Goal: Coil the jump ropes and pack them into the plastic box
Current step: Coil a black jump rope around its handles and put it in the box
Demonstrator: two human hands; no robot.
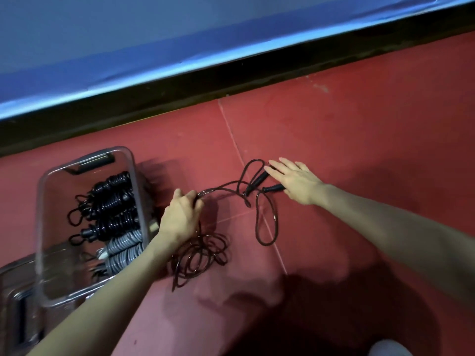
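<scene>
Down on a red tiled floor [334,129], a person works over a loose dark brown jump rope [267,222] that sprawls in open loops between both hands. The left hand [181,218] has its fingers curled round a stretch of the cord, just beside the right wall of a clear rectangular plastic box [41,227]; a tangle of the same cord lies on the floor under that wrist. The right hand [295,182] is spread flat, fingers straight and slightly apart, resting over the rope's two black handles [259,177], which lie close together on the tile. Inside the box, tightly wound black jump ropes [113,201] sit toward the far end, with wound grey jump ropes [123,250] nearer the camera. A dark skirting strip [231,78] and a blue wall [128,34] run behind the scene.
</scene>
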